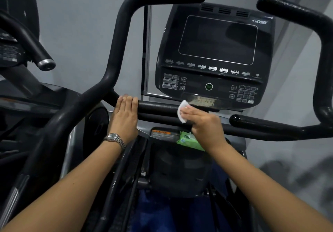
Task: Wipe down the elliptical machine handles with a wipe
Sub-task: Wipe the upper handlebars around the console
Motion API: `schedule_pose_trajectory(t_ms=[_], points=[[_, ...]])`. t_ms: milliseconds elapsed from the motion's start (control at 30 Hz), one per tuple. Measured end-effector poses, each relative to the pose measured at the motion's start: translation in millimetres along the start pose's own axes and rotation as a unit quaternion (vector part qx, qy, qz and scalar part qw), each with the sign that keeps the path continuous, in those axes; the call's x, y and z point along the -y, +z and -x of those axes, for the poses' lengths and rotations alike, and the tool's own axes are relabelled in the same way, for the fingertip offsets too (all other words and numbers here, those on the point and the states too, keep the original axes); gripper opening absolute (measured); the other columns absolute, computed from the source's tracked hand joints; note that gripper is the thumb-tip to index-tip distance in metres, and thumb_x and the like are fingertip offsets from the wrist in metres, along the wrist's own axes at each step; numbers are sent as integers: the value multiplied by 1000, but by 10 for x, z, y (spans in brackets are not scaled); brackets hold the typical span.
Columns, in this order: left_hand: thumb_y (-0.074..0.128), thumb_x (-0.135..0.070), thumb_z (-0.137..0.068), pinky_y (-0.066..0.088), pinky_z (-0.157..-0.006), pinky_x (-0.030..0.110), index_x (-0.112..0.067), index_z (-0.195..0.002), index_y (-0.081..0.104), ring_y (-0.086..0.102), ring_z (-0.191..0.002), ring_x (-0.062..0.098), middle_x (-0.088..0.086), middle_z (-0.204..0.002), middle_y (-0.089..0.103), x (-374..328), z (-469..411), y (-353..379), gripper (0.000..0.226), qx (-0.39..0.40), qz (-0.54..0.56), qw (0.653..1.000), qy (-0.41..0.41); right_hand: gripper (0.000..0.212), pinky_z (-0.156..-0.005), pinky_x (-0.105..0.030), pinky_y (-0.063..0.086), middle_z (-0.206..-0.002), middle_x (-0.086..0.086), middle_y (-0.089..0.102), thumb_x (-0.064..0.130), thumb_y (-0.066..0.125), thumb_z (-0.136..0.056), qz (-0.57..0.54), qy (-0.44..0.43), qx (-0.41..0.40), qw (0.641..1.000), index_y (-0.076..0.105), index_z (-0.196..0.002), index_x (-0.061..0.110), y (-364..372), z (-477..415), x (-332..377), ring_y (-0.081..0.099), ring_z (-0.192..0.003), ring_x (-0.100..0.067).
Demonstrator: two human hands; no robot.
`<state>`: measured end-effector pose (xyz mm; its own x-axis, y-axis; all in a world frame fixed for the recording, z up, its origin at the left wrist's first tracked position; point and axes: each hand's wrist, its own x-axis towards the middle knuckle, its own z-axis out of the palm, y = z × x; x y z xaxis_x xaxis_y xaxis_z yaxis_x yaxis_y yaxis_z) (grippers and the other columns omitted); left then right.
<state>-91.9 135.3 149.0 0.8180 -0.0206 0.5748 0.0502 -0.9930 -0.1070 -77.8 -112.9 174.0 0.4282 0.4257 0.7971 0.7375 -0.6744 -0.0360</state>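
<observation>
Far left of frame: neighbouring machine point(18, 33), dark, with a silver-capped handle end point(46, 64) pointing down-right. Left of centre: left swing handle point(122, 33), black, rising from lower left and bending over to a horizontal grip at top centre. Just right of its lower stretch: left hand point(126, 112) on the centre bar point(158, 107), fingers together and hooked over the top of it, gripping. Wristwatch point(114, 138) with metal band on that wrist. Centre: white wipe point(181, 111) on the same bar, apart from the left hand, one edge curling up off the bar. Right hand point(203, 125) holding the wipe, fingertips laid over it and pressing it onto the bar; thumb not visible. Under that hand: green wipes pack point(187, 140) tucked in the recess below the bar, beside an orange-headed warning label point(163, 134). Above the bar, centre-right: console point(216, 55), screen dark, keypads along the bottom. Right side: right swing handle point(306, 15) mirroring the left one, plus a short black grip point(261, 123) pointing left at bar height, apart from both hands.
</observation>
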Motion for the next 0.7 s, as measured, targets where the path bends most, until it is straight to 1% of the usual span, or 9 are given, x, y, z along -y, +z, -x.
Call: schedule_pose_trajectory(t_ms=[100,200,267,300,367,467,567,633,700], points=[[64,-12,-61,7,-118,42,-1,-134,27,32,-130,33,16,-129,39,-11,3,6,82,-5,-2,1000,-5,61,-64,-36,61,-103,-2,74,-24,57,-47,-8,34,-30,999,77,-95,8,-10,-96,46,73,-89,-21],[64,-13,-62,6,-118,42,-1,-134,24,31,-131,33,16,-130,38,-19,7,-1,83,1,-8,1000,-5,58,-79,-37,59,-107,-7,73,-25,61,-51,3,-20,4,1000,76,-97,6,78,-4,94,69,-102,-22],[65,-15,-62,6,-118,42,-2,-135,23,30,-132,33,16,-130,37,-16,5,-8,85,9,-13,1000,-3,56,-90,-33,55,-110,-6,72,-25,62,-54,5,-44,7,999,76,-98,7,48,81,-56,66,-107,-21],[65,-16,-63,6,-118,42,-2,-135,23,30,-132,33,16,-131,37,-14,3,-11,85,11,-17,1000,-3,55,-93,-29,52,-109,-5,72,-25,62,-55,4,-39,-3,999,76,-97,8,24,87,-115,66,-108,-20],[64,-17,-63,7,-118,42,-1,-135,22,30,-131,32,16,-131,37,-19,7,-11,85,13,-25,1000,-6,52,-91,-23,51,-108,-5,72,-24,62,-57,5,-21,-20,1000,77,-95,8,27,50,-118,66,-106,-21],[63,-16,-64,7,-118,43,-1,-136,22,29,-132,33,16,-131,36,-38,10,-29,84,10,-24,1000,-7,49,-86,-31,56,-108,-5,72,-19,53,-61,19,-40,-14,999,77,-95,7,105,36,22,67,-106,-23],[62,-17,-65,6,-118,42,-1,-137,20,28,-133,32,16,-133,35,-31,15,-54,85,22,-33,999,-4,41,-91,-37,54,-112,-3,71,-7,43,-76,30,-99,-20,994,76,-95,7,56,119,-122,65,-109,-21],[62,-18,-66,6,-118,42,-1,-137,19,27,-133,32,15,-133,34,-29,16,-61,85,26,-38,999,-3,38,-90,-41,55,-113,-4,70,-6,44,-77,33,-111,-34,993,76,-94,5,13,134,-220,64,-110,-22],[61,-20,-67,6,-118,42,-1,-138,19,27,-133,32,16,-133,35,-38,14,-69,84,28,-44,999,-5,37,-87,-44,56,-113,-6,70,-13,53,-71,41,-125,-31,991,76,-94,4,38,96,-197,66,-108,-26]])
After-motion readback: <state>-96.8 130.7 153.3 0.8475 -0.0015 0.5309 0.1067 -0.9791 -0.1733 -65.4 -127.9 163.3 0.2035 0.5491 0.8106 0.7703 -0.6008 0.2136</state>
